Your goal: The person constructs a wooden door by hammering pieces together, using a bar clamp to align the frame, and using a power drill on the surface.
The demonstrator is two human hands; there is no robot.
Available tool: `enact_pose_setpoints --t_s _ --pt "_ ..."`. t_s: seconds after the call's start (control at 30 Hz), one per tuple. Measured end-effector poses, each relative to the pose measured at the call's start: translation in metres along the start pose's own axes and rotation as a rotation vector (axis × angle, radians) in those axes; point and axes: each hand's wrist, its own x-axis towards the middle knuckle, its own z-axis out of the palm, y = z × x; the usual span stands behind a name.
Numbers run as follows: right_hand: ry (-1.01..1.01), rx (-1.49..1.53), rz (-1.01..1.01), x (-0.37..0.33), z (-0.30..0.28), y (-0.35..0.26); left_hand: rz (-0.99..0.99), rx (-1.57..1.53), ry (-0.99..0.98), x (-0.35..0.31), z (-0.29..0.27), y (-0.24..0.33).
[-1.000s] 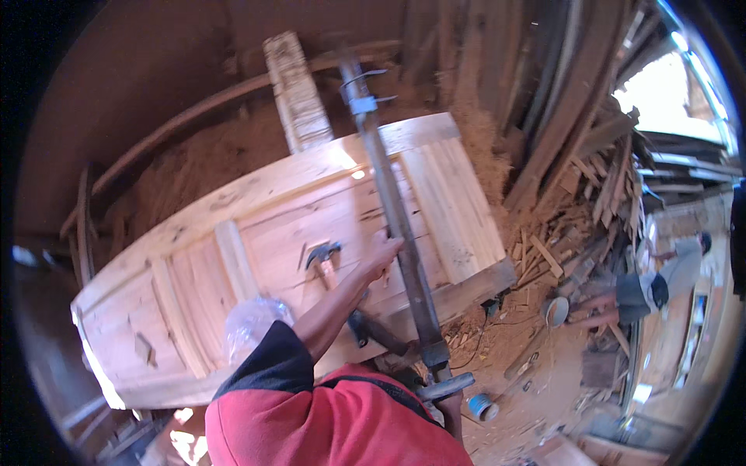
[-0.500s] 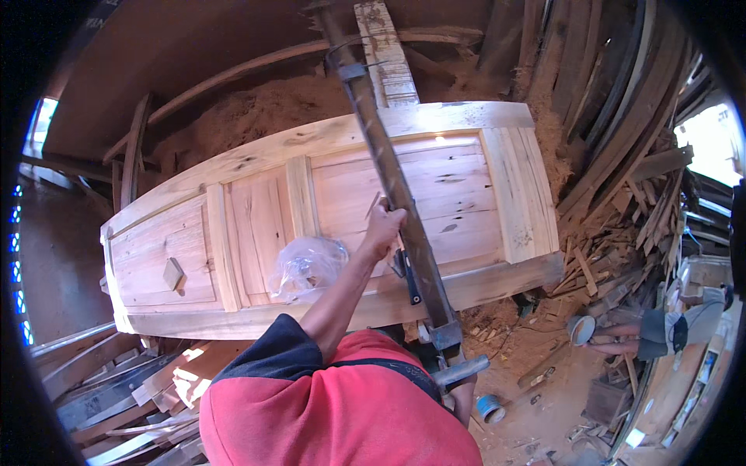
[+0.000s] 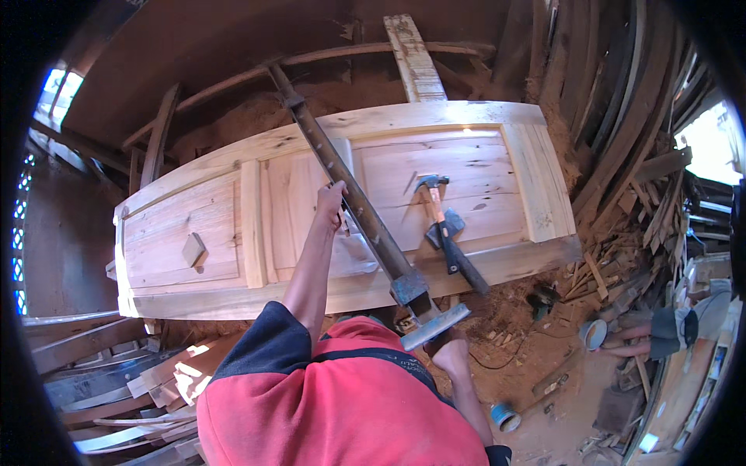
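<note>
A long metal bar clamp [image 3: 353, 196] slants over a pale wooden panelled door [image 3: 497, 268]. My left hand [image 3: 332, 203] is closed around its bar near the door's middle. Close to my body, my right hand [image 3: 451, 353] grips the clamp's near end beside the screw handle [image 3: 435, 326]; its fingers are partly hidden. Right of the bar, a claw hammer [image 3: 435, 203] lies on the door, along with a dark-headed mallet [image 3: 465, 260]. A clear plastic bag [image 3: 353, 255] shows partly behind the bar. On the left panel rests a small diamond-shaped wood piece [image 3: 193, 250].
Wood offcuts [image 3: 614, 268] pile up at the right, with tall boards [image 3: 622, 101] leaning behind. More scrap wood [image 3: 132, 412] lies at lower left. A blue tin [image 3: 505, 417] sits on the dusty floor. Another person [image 3: 660, 330] is at far right, beside a bucket [image 3: 594, 335].
The bar clamp has swung left across the door, carried by both my hands. The hammer and mallet, mostly covered before, now show, while the plastic bag is partly covered by the bar.
</note>
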Motion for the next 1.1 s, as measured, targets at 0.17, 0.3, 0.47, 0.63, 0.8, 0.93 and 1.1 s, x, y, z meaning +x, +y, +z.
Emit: enact_pose_setpoints --t_s 0.17,0.3,0.47,0.63,0.8,0.93,1.1 --pt "0.061 -0.031 0.079 -0.044 0.063 -0.064 0.022 0.021 0.001 -0.014 -0.073 -0.004" --pt "0.024 -0.060 0.144 -0.063 0.121 -0.107 -0.029 0.012 -0.080 -0.013 -0.125 -0.003" --pt "-0.026 -0.006 0.233 -0.080 0.184 -0.147 -0.006 0.153 -0.124 -0.020 -0.160 0.002" --pt "-0.072 0.103 0.170 -0.087 0.259 -0.166 -0.032 0.254 -0.202 -0.002 -0.215 -0.008" --pt "-0.039 0.228 0.197 -0.097 0.315 -0.176 -0.073 0.306 -0.263 -0.008 -0.231 -0.005" --pt "0.033 0.206 0.228 -0.099 0.352 -0.186 -0.051 0.526 -0.337 0.001 -0.271 -0.008" --pt "0.007 0.037 0.233 -0.076 0.386 -0.172 0.145 0.604 -0.365 -0.026 -0.308 0.015"
